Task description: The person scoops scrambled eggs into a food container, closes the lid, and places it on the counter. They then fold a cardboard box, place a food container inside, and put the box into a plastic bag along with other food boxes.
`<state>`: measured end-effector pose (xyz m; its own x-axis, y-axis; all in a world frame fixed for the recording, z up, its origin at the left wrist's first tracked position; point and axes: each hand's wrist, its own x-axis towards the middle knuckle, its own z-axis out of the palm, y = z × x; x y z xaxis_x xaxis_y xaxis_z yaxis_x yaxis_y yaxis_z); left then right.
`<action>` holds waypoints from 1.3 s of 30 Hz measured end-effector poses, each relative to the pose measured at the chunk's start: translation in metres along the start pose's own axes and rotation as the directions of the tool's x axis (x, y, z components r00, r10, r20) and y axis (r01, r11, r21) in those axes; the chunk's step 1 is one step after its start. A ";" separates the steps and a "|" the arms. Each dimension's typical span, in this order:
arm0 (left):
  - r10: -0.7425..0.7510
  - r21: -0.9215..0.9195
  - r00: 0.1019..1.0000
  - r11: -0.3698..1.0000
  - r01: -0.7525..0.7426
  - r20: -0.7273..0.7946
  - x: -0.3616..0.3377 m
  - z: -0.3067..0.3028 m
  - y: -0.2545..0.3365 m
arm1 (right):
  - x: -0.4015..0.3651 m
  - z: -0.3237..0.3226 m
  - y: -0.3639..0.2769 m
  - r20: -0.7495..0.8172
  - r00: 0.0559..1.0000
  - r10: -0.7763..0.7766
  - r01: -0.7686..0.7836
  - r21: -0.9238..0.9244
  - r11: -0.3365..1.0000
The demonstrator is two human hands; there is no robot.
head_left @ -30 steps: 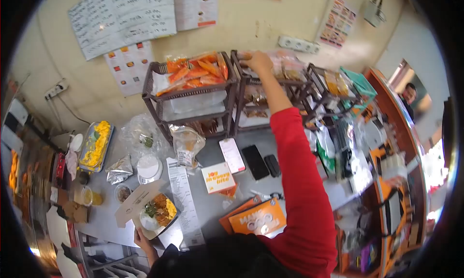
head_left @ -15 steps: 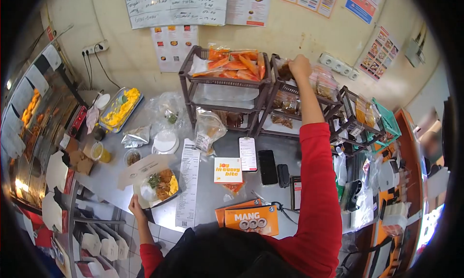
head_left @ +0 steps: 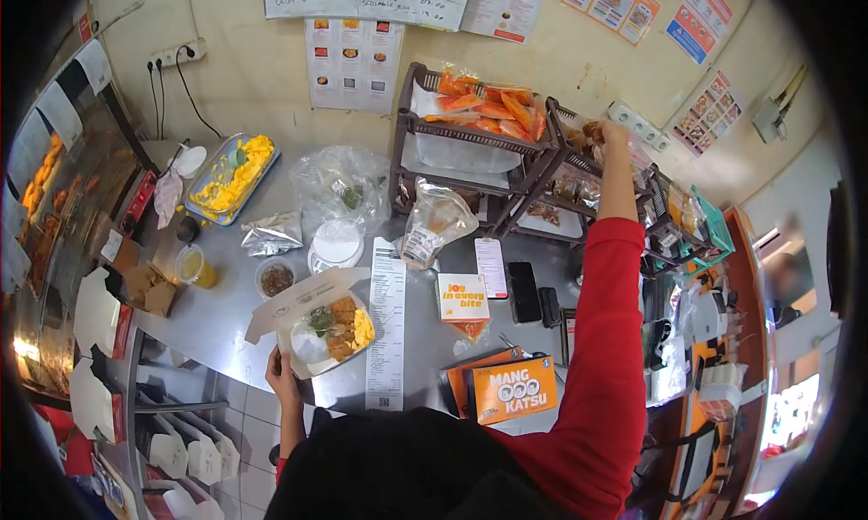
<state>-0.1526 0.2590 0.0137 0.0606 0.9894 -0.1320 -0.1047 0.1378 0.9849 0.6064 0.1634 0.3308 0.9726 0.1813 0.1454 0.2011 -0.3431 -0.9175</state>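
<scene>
My left hand (head_left: 283, 375) grips the lower left edge of an open cardboard food box (head_left: 303, 301), its lid folded back to the left. Inside the box are white rice (head_left: 308, 346), chopped greens, browned fried pieces (head_left: 342, 344) and yellow scrambled egg (head_left: 363, 328). Out to the far right, my right hand (head_left: 609, 135) reaches into the top tray of a dark brown rack (head_left: 565, 122). Its fingers are closed around a small packet with brown contents (head_left: 592, 133), partly hidden by the hand. More brown packets (head_left: 571, 187) lie on the tier below.
A long receipt (head_left: 386, 330) lies beside the box. Nearby are a small white box (head_left: 463, 297), phone (head_left: 523, 292), orange cards (head_left: 515, 391), clear bag (head_left: 438, 222), and tub of brown bits (head_left: 274, 276). A tray of egg (head_left: 233, 181) stands at the back left; orange packets (head_left: 488, 108) fill another rack.
The camera view has shifted, so the counter and racks appear farther right and slightly higher. My left hand stays on the food box; my right hand remains in the rack tray.
</scene>
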 end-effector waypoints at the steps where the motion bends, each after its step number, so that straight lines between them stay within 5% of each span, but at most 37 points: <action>1: 0.003 -0.006 1.000 1.000 -0.003 -0.001 0.001 0.001 0.001 | -0.010 -0.002 -0.005 -0.050 0.999 -0.016 0.016 -0.016 1.000; 6: 0.035 0.011 0.994 0.999 -0.036 0.106 0.005 -0.004 0.009 | -0.048 -0.001 -0.030 -0.293 0.848 -0.441 0.231 -0.545 0.806; 13: -0.031 0.047 0.991 0.999 0.026 0.128 0.004 -0.004 0.019 | -0.036 -0.009 -0.035 -0.460 0.743 -0.486 0.213 -0.525 0.824; 15: -0.024 0.115 0.991 0.993 0.008 0.135 0.004 -0.006 0.020 | -0.008 -0.012 -0.025 -0.496 0.757 -0.426 0.369 -0.213 0.905; 17: 0.039 0.210 0.994 0.976 -0.060 0.101 0.010 -0.010 0.001 | -0.045 -0.015 -0.041 -0.451 0.878 -0.158 0.340 0.357 0.870; 19: 0.103 0.075 0.994 0.992 -0.100 -0.027 0.000 0.004 0.019 | -0.134 -0.013 -0.073 -0.435 0.885 -0.166 0.397 0.520 0.757; 21: 0.268 0.166 0.949 0.956 -0.241 -0.164 -0.004 0.011 0.041 | -0.220 -0.005 -0.078 -0.082 0.925 -0.372 0.330 0.658 0.677; 23: 0.461 0.345 0.870 0.857 -0.383 -0.177 0.002 0.015 0.057 | -0.311 0.014 -0.068 0.266 0.848 -0.458 0.226 0.601 0.767; 25: 0.539 0.436 0.832 0.785 -0.440 -0.132 0.007 0.020 0.078 | -0.414 0.049 -0.062 0.568 0.751 -0.337 0.038 0.472 0.881; 27: 0.610 0.627 0.792 0.606 -0.489 0.029 0.016 0.022 0.100 | -0.470 0.095 -0.027 0.689 0.673 -0.268 -0.042 0.398 0.917; 29: 0.592 0.605 0.794 0.583 -0.542 0.141 0.028 0.020 0.107 | -0.492 0.146 0.012 0.779 0.592 -0.207 0.049 0.222 0.974; 30: 0.520 0.491 0.825 0.672 -0.554 0.220 0.039 0.014 0.105 | -0.504 0.169 0.028 0.506 0.718 -0.478 0.432 0.215 0.876; 32: 0.376 0.251 0.835 0.832 -0.495 0.400 0.062 -0.003 0.097 | -0.497 0.194 0.052 0.446 0.533 -0.719 0.805 -0.004 0.594; 33: 0.170 -0.015 0.848 0.982 -0.189 0.502 0.066 -0.001 0.101 | -0.493 0.202 0.063 0.445 0.401 -0.801 0.913 -0.124 0.389; 35: 0.095 -0.090 0.764 0.995 -0.048 0.639 0.072 0.000 0.104 | -0.492 0.206 0.086 0.623 0.438 -0.648 0.685 0.235 0.689; 37: 0.043 -0.120 0.870 0.993 0.018 0.490 0.061 0.020 0.100 | -0.498 0.208 0.099 0.719 0.426 -0.549 0.171 0.532 0.829; 38: 0.048 -0.025 0.903 0.999 -0.041 0.428 0.047 0.033 0.104 | -0.514 0.209 0.101 0.744 0.521 -0.418 0.009 0.485 0.874; 39: 0.026 -0.185 0.941 0.982 0.039 0.339 0.041 0.046 0.090 | -0.532 0.208 0.094 0.750 0.601 -0.277 -0.162 0.454 0.876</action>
<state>-0.1140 0.3103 0.1022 0.3906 0.9186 -0.0604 -0.2845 0.1828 0.9411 0.0840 0.2266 0.0904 0.4416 0.8949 0.0640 -0.0345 0.0882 -0.9955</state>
